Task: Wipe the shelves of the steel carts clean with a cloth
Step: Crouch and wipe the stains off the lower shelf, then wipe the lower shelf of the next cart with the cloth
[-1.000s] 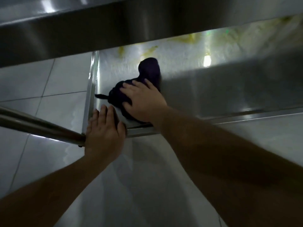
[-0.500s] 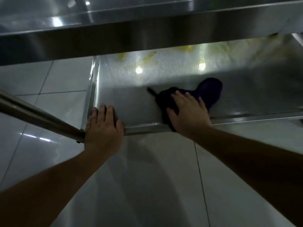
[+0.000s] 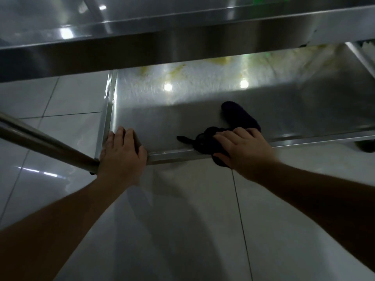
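The lower steel shelf of the cart lies under the upper shelf. A dark cloth rests on it near the front rim, partly draped over the edge. My right hand presses flat on the cloth's near end, at the front rim. My left hand grips the shelf's front left corner, fingers over the rim. Yellowish smears streak the back of the shelf, under two bright light reflections.
A steel leg tube slants from the left edge to the shelf corner. Glossy white floor tiles spread below and to the left. The shelf's right rail runs at the far right.
My right hand has slid the cloth rightward along the front of the shelf, then drawn it to the front rim. My left hand has stayed on the corner.
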The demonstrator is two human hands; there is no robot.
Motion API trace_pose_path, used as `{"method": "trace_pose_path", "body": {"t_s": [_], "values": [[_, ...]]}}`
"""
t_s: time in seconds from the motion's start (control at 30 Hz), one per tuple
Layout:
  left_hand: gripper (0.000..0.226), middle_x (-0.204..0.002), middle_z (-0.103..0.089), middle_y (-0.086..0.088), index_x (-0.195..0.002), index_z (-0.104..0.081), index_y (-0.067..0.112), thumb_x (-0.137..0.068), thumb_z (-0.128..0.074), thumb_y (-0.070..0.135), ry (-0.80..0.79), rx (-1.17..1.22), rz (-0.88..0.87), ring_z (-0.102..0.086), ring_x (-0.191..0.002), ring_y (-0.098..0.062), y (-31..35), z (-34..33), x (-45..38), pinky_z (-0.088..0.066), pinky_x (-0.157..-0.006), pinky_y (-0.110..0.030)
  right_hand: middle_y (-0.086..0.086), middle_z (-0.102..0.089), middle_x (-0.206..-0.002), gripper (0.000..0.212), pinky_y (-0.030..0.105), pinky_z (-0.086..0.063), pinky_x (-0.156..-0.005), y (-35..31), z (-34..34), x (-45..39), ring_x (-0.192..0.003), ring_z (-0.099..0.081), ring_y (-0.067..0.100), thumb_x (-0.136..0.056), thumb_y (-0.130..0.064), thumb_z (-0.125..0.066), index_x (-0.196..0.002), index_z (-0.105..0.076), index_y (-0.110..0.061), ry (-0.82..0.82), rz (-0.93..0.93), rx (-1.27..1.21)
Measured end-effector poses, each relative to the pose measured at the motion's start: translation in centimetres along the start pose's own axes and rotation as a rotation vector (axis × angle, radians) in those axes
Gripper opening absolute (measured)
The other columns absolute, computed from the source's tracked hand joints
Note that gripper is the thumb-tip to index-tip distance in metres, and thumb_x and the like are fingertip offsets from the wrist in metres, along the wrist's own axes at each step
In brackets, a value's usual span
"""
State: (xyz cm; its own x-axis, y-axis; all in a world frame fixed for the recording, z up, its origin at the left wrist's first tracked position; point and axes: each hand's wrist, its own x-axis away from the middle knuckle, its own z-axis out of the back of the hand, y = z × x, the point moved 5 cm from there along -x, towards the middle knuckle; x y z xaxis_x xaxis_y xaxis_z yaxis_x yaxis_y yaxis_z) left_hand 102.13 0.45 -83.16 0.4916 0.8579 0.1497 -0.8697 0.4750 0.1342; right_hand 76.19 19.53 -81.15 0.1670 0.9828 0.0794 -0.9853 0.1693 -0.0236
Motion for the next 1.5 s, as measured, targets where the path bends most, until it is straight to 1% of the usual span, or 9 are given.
{"method": "trace_pose_path", "body": {"t_s": [0.23,0.37,0.53,0.77,1.0,1.13,1.27,1.4,1.5], "values": [[0.050,-0.142,-0.058,-0.016,-0.137,-0.061,0.008,-0.096,-0.046,0.031,0.183,0.070,-0.134,-0.054,-0.131,-0.037,5.3,2.1,3.7,-0.043,-0.109,-0.049,0.000,-0.061,-0.135,0.044,0.048,-0.045,-0.097,6.4,2.2,5.5,-0.119,-0.056,0.028,-0.105,-0.048,-0.040,-0.142,-0.048,-0.027,-0.147,-0.316,0.003],[0.058,-0.142,-0.056,-0.014,-0.147,-0.050,0.015,-0.092,-0.059,0.032,-0.165,0.122,-0.089,-0.055,-0.127,-0.037,10.0,2.6,9.1,-0.046,-0.104,-0.046,0.002,-0.060,-0.120,0.033,0.048,-0.046,-0.088,6.6,4.4,7.4,-0.113,-0.057,0.030,-0.108,-0.047,-0.039,-0.128,-0.054,-0.025,-0.357,-0.465,-0.034],[0.055,-0.146,-0.051,-0.008,-0.152,-0.043,0.018,-0.100,-0.050,0.035,-0.493,0.030,-0.035,-0.052,-0.129,-0.030,11.0,6.4,16.2,-0.048,-0.101,-0.044,-0.004,-0.062,-0.092,0.031,0.041,-0.048,-0.085,0.8,8.3,12.4,-0.083,-0.058,0.021,-0.105,-0.049,-0.039,-0.093,-0.058,-0.028,-0.736,-0.473,-0.161],[0.048,-0.136,-0.056,-0.007,-0.145,-0.047,0.019,-0.101,-0.049,0.037,-0.631,-0.058,-0.004,-0.055,-0.121,-0.027,9.1,17.8,23.8,-0.047,-0.095,-0.043,-0.004,-0.059,-0.090,0.029,0.041,-0.052,-0.083,-9.8,18.9,18.4,-0.082,-0.059,0.020,-0.104,-0.051,-0.041,-0.095,-0.053,-0.027,-0.972,-0.304,-0.210],[0.043,-0.133,-0.051,-0.004,-0.140,-0.045,0.020,-0.101,-0.045,0.038,-0.684,0.013,0.081,-0.051,-0.120,-0.026,6.3,33.6,29.1,-0.042,-0.090,-0.041,-0.005,-0.061,-0.094,0.029,0.041,-0.049,-0.085,-16.6,34.8,17.9,-0.090,-0.059,0.020,-0.105,-0.047,-0.041,-0.104,-0.060,-0.025,-0.995,-0.268,-0.187],[0.034,-0.129,-0.054,-0.004,-0.132,-0.050,0.020,-0.101,-0.046,0.035,-0.629,0.092,0.154,-0.053,-0.115,-0.023,4.0,43.6,30.6,-0.046,-0.093,-0.039,-0.004,-0.060,-0.097,0.030,0.040,-0.050,-0.084,-20.5,44.1,14.9,-0.092,-0.059,0.021,-0.104,-0.050,-0.042,-0.113,-0.059,-0.027,-0.946,-0.217,-0.182],[0.035,-0.133,-0.052,-0.004,-0.134,-0.049,0.020,-0.102,-0.044,0.033,-0.589,0.140,0.210,-0.052,-0.119,-0.024,1.2,53.4,30.8,-0.047,-0.101,-0.040,-0.004,-0.061,-0.093,0.027,0.039,-0.055,-0.078,-24.3,53.5,10.7,-0.085,-0.061,0.020,-0.103,-0.050,-0.044,-0.107,-0.060,-0.029,-0.873,-0.180,-0.153],[0.030,-0.134,-0.052,-0.005,-0.129,-0.048,0.020,-0.102,-0.042,0.031,-0.506,0.157,0.252,-0.052,-0.120,-0.025,-2.5,62.4,30.2,-0.047,-0.102,-0.043,-0.010,-0.056,-0.073,0.028,0.043,-0.053,-0.086,-28.3,62.6,7.0,-0.072,-0.060,0.017,-0.101,-0.043,-0.043,-0.090,-0.058,-0.023,-0.812,-0.149,-0.180],[0.037,-0.135,-0.053,-0.005,-0.136,-0.049,0.020,-0.101,-0.042,0.033,-0.420,0.158,0.286,-0.052,-0.122,-0.026,-5.5,68.3,30.0,-0.046,-0.103,-0.043,-0.010,-0.055,-0.078,0.029,0.044,-0.053,-0.087,-32.0,68.5,4.7,-0.083,-0.063,0.022,-0.099,-0.047,-0.042,-0.097,-0.058,-0.024,-0.699,-0.078,-0.171]]}}
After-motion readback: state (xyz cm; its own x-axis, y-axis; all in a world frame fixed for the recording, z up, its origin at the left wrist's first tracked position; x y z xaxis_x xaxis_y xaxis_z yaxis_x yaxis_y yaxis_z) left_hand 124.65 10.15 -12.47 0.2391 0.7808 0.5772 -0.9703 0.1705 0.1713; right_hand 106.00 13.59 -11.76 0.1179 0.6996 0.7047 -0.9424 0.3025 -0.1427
